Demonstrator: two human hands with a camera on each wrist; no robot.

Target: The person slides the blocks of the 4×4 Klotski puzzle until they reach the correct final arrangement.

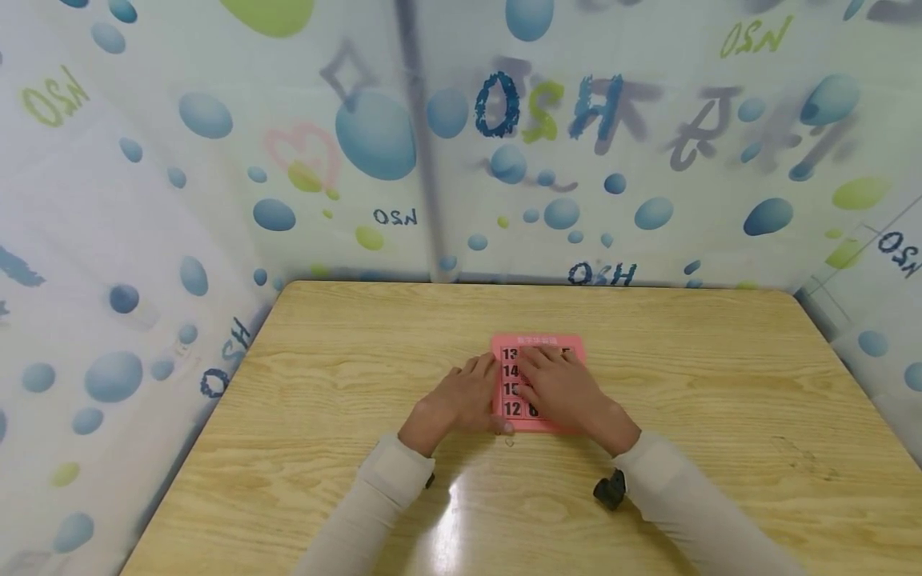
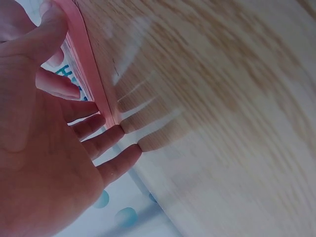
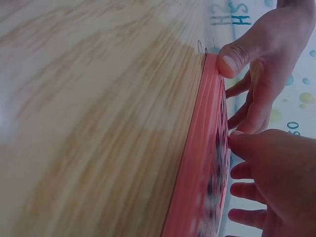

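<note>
1. One flat pink plastic-looking number board (image 1: 536,340) lies on the pale wood-grain table (image 1: 346,344), under the fingers of the bare right hand (image 1: 565,390) and beside those of the bare left hand (image 1: 464,398).
2. Left fingers lie nearly straight along the board's edge, unclenched, thumb touching its near side.
3. Right fingers spread loosely over pink square tiles (image 1: 511,390) with black numerals, grasping nothing.
4. Likely step: sliding tiles while the left hand steadies; next seems to call for light fingertip pressure along one row.
</note>
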